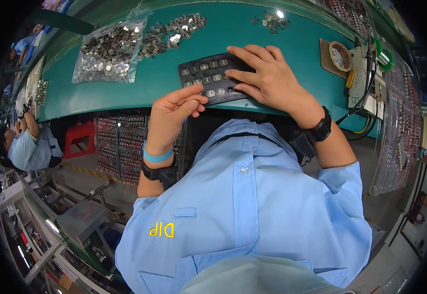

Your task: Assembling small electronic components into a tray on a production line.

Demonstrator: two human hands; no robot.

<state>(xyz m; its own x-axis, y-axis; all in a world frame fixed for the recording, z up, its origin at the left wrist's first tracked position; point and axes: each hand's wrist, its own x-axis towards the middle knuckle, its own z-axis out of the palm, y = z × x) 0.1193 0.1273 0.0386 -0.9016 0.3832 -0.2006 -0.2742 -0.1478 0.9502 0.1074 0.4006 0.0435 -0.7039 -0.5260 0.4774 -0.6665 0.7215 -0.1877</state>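
Observation:
A black tray (197, 68) with rows of slots lies at the near edge of the green bench. Small silvery metal pieces (204, 66) sit in many of its slots. My left hand (179, 105) is at the tray's near left corner, thumb and fingertips pinched together; whatever is between them is hidden. Over the right part of the tray lies my right hand (272, 78), palm down with fingers apart, its fingertips on or just above the surface. The slots under it are covered.
A clear plastic bag (108, 51) full of metal pieces lies left, beside a loose pile (171, 34). A smaller pile (273, 22) is farther back. At right stand a round bowl (340, 56), a green solder wire spool (385, 60) and a cabled box (365, 83). Another person (27, 147) sits far left.

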